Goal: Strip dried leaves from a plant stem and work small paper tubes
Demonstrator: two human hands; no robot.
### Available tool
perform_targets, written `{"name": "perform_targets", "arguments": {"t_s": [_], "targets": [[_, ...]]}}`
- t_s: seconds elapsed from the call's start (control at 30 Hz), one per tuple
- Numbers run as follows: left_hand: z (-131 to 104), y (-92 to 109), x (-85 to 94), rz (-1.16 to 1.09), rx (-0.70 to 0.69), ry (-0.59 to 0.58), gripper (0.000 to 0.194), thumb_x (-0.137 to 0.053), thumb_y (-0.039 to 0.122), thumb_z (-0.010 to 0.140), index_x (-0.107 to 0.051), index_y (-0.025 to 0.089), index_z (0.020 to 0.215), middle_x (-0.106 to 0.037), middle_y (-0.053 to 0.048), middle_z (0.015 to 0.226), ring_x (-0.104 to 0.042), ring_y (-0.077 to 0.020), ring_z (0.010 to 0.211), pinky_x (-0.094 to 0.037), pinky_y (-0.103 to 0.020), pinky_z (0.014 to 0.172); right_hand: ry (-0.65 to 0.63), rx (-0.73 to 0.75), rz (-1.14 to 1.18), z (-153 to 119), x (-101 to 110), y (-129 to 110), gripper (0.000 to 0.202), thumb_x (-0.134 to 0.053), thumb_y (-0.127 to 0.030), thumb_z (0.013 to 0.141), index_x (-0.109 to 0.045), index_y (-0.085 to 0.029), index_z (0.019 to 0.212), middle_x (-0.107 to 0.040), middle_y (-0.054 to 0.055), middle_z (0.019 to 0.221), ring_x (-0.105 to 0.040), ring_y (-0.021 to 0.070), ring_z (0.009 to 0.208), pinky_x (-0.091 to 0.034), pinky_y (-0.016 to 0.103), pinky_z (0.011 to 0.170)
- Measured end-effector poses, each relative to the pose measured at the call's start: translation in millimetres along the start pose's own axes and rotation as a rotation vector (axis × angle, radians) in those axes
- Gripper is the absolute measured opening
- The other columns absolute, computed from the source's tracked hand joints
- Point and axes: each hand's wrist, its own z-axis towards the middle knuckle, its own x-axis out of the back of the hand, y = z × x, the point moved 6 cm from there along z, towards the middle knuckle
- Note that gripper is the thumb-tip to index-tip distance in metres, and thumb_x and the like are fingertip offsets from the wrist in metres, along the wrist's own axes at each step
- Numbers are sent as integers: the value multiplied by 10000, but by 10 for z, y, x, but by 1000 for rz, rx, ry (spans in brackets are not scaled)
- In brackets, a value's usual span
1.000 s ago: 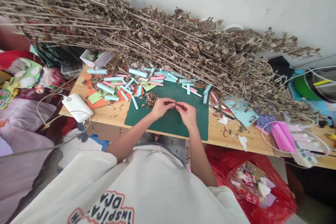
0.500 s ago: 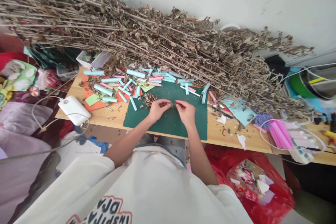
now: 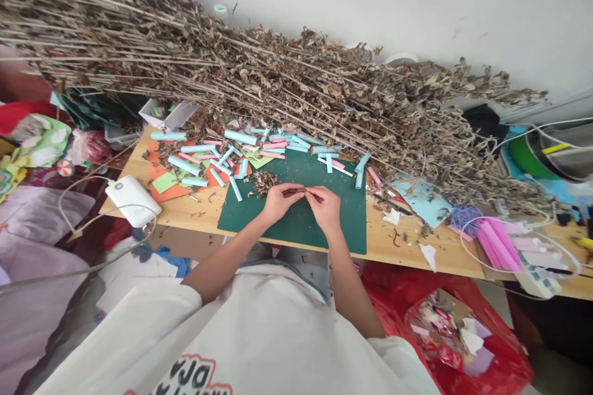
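Over the green cutting mat [image 3: 296, 231], my left hand [image 3: 279, 202] and my right hand [image 3: 324, 205] meet at the fingertips. Both are closed in a pinch on a small, dark bit of dried leaf [image 3: 304, 191], mostly covered by the fingers. Just left of my left hand lies a small heap of crumbled dried leaves [image 3: 263, 182] on the mat. Beyond the hands, blue paper rolls [image 3: 239, 137] and thinner pink paper rolls [image 3: 272, 155] are strewn along the mat's far edge.
A long pile of dried leafy stalks [image 3: 296, 86] spans the back of the wooden table [image 3: 204, 213]. A white power bank [image 3: 133, 200] with a cable is at left. Purple yarn [image 3: 464, 218] and pink paper [image 3: 498, 244] lie at right, above a red rubbish bag [image 3: 504, 345].
My hands have come together, closing the small gap between their fingertips around the leaf bit. The view has shifted slightly; the rolls and leaf heap stay put.
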Motion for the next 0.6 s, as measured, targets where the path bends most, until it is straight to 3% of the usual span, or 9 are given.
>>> {"name": "perform_targets", "arguments": {"t_s": [0.1,0.3,0.47,0.6], "targets": [[-2,22,4,13,-25,8,363,-790,330,692,-716,131,987,-737,-85,935,-694,-192,858,-558,-364,871,5,-32,56,-2,-1,14,223,-641,-314,815,-756,-214,977,-745,58,909,-692,181,763,-581,312,730],[18,-20,-39,80,-34,-39,252,-737,287,732,-684,123,916,-703,-51,832,-660,-138,744,-546,-284,750,1,-99,101,-35,-37,57,162,-668,-322,769,-740,-190,830,-749,52,810,-696,189,705,-585,322,722],[99,30,-24,85,-32,41,233,-741,263,702,-660,123,871,-677,-31,763,-624,-118,684,-512,-246,674,183,-211,266,19,133,256,217,-730,-367,694,-715,-169,783,-732,50,740,-682,183,664,-582,324,693],[146,96,-45,32,-22,13,274,-763,317,697,-678,123,871,-702,-50,793,-648,-144,729,-528,-285,730,119,-221,317,69,153,286,271,-752,-390,691,-734,-169,847,-743,58,793,-694,190,708,-589,350,743]]}}
